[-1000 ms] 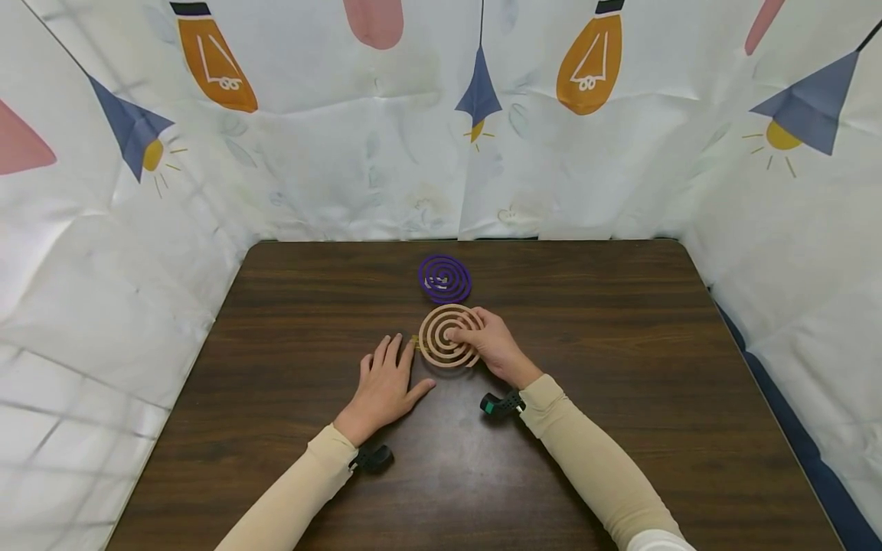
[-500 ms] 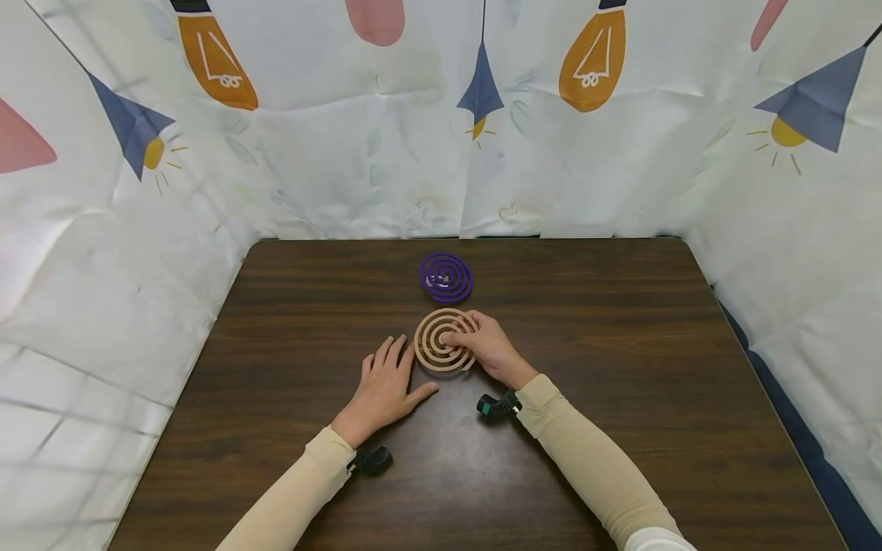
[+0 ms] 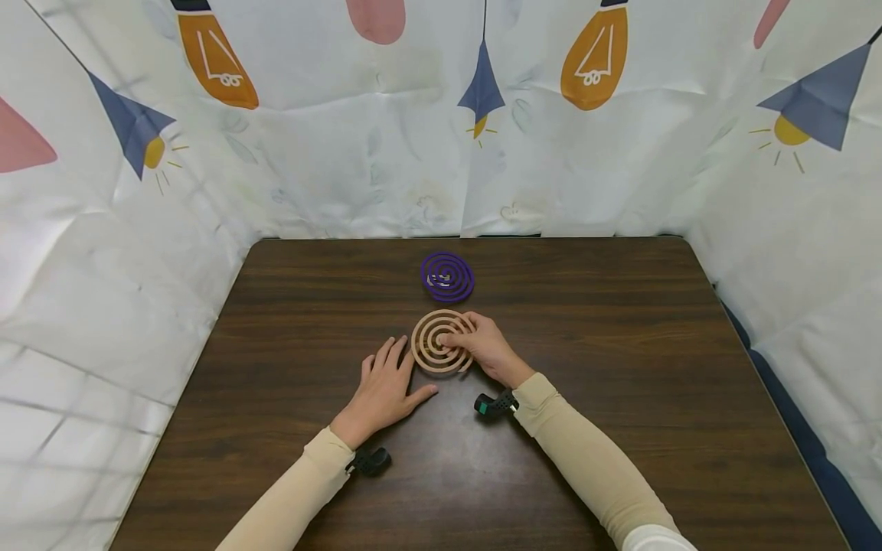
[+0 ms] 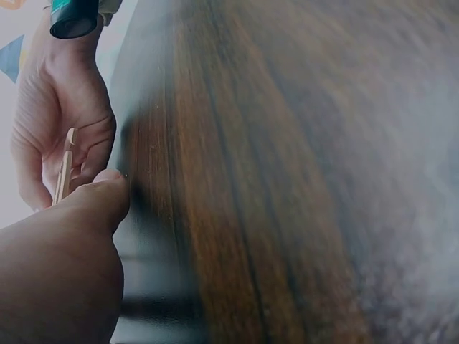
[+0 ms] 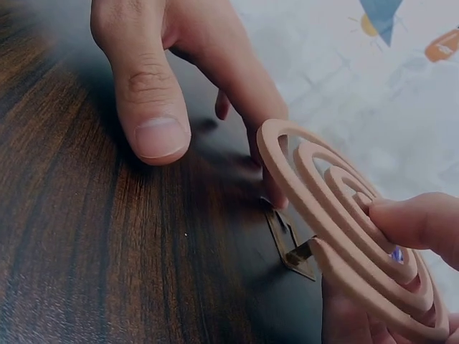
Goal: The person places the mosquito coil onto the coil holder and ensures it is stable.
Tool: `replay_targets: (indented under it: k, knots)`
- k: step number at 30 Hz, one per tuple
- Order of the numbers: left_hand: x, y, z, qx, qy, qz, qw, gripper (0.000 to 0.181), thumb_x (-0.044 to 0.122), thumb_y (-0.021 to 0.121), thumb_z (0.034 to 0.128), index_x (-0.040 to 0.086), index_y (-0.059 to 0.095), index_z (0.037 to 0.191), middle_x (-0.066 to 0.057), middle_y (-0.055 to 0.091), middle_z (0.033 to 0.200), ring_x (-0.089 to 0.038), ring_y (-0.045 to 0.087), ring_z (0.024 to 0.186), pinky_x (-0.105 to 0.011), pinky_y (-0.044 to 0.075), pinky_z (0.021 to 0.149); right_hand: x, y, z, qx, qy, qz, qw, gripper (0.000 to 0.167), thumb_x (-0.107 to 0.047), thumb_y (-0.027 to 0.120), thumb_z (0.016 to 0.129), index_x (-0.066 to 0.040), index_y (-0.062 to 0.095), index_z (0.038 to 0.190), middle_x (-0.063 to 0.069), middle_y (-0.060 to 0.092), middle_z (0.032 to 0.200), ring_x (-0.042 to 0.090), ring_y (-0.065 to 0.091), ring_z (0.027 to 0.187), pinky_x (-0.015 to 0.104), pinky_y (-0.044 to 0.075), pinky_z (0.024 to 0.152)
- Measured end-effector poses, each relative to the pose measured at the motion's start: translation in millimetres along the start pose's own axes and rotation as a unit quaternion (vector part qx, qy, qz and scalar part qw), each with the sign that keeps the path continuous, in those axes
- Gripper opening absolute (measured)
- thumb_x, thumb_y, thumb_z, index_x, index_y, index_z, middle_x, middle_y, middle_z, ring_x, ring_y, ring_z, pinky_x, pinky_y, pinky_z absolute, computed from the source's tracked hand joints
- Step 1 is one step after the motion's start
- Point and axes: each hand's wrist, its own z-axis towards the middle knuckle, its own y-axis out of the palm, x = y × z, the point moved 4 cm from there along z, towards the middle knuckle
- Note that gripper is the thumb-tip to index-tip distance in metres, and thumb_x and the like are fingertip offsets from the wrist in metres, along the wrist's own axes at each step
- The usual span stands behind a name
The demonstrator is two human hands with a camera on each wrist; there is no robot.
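My right hand (image 3: 494, 352) pinches a tan mosquito coil (image 3: 429, 355), with the thumb on top near its centre. In the right wrist view the coil (image 5: 288, 178) is tilted, with its near edge beside a small brass-coloured metal coil stand (image 5: 301, 252) on the table. My left hand (image 3: 382, 392) rests on the table with fingers spread and fairly straight. Its index fingertip touches or nearly touches the stand. In the head view the coil covers most of that stand. Behind it lies a purple mosquito coil (image 3: 448, 289), with a metal piece visible through its rings.
The dark wooden table (image 3: 620, 344) has its far edge against a white printed curtain (image 3: 386, 168). More curtain hangs at both sides. A dark wrist camera (image 3: 370, 461) sits below my left wrist, another (image 3: 494, 404) by my right.
My right hand has moved the tan coil slightly left and toward me, over the metal stand. The left hand stays nearly still, and the purple coil has not moved on the table.
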Motion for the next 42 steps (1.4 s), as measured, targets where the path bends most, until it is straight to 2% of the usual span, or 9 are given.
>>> replay_targets:
  k: [8, 17, 22, 28, 42]
  knots:
    - [-2.7, -0.2, -1.7, 0.008, 0.012, 0.001, 0.9999, 0.086, 0.066, 0.06, 0.0961, 0.01, 0.043, 0.159, -0.023, 0.036, 0.164, -0.046, 0.031, 0.154, -0.068, 0.035, 0.111, -0.9, 1.7, 2.9, -0.008, 0.006, -0.008, 0.9999, 0.038, -0.011, 0.082, 0.089, -0.001, 0.059, 0.118, 0.004, 0.068, 0.09, 0.013, 0.071, 0.072, 0.027, 0.06, 0.068]
    - [-5.4, -1.9, -1.7, -0.003, 0.02, -0.012, 0.9997, 0.08, 0.065, 0.06, 0.0967, 0.017, 0.043, 0.159, -0.021, 0.034, 0.166, -0.044, 0.028, 0.157, -0.068, 0.033, 0.112, -3.7, -1.0, 3.0, -0.002, 0.009, -0.026, 0.9996, 0.041, -0.01, 0.082, 0.088, -0.001, 0.061, 0.122, 0.003, 0.067, 0.097, 0.011, 0.068, 0.076, 0.024, 0.057, 0.069]
    - [-7.1, -1.3, -1.4, -0.005, 0.022, -0.006, 0.9997, 0.08, 0.065, 0.059, 0.0968, 0.018, 0.043, 0.159, -0.019, 0.035, 0.166, -0.043, 0.028, 0.157, -0.068, 0.033, 0.112, -4.5, -1.4, 4.8, -0.004, 0.01, -0.037, 0.9993, 0.039, -0.009, 0.082, 0.087, -0.001, 0.062, 0.12, 0.003, 0.066, 0.094, 0.011, 0.066, 0.074, 0.024, 0.056, 0.067]
    - [-7.3, -0.6, -0.9, -0.002, 0.024, -0.002, 0.9997, 0.08, 0.065, 0.06, 0.0967, 0.017, 0.043, 0.159, -0.021, 0.035, 0.166, -0.044, 0.028, 0.156, -0.068, 0.034, 0.111, -4.1, 0.0, 7.9, -0.003, 0.009, -0.045, 0.999, 0.036, -0.009, 0.082, 0.087, -0.001, 0.063, 0.116, 0.002, 0.067, 0.09, 0.011, 0.067, 0.073, 0.025, 0.056, 0.065]
    - [-8.2, -0.6, -0.5, -0.004, 0.026, -0.002, 0.9996, 0.081, 0.066, 0.059, 0.0969, 0.016, 0.043, 0.158, -0.021, 0.036, 0.165, -0.045, 0.029, 0.156, -0.068, 0.034, 0.111, -5.9, 1.3, 8.0, -0.003, 0.015, -0.035, 0.9993, 0.038, -0.008, 0.081, 0.088, 0.0, 0.061, 0.12, 0.003, 0.067, 0.093, 0.011, 0.069, 0.073, 0.025, 0.058, 0.067]
